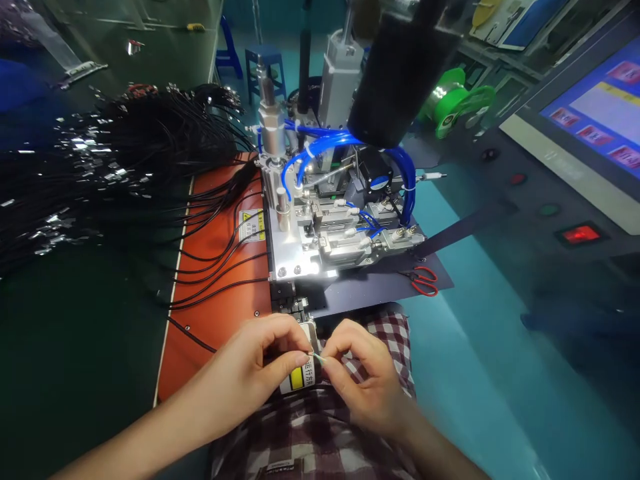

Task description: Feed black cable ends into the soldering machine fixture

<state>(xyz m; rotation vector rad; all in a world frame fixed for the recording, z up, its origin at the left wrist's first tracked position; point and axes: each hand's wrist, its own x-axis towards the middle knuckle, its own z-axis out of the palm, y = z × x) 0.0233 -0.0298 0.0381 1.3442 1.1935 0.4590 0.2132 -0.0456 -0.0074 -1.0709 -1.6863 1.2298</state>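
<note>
At lower centre, left hand (pixel 260 360) and right hand (pixel 363 377) pinch what seems a thin wire (pixel 319 358) below the machine (pixel 330 220).

A bright, polished silver metal fixture block (pixel 300 260) is seen beside a matt orange mat (pixel 220 293), glossy blue plastic hoses (pixel 320 143), thin black rubbery cables (pixel 150 147) and checked woven cloth (pixel 390 333).

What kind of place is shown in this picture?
Most likely a factory assembly station for cables: a small pneumatic machine with blue air hoses, a big bundle of black cables, and a control touchscreen.
</note>
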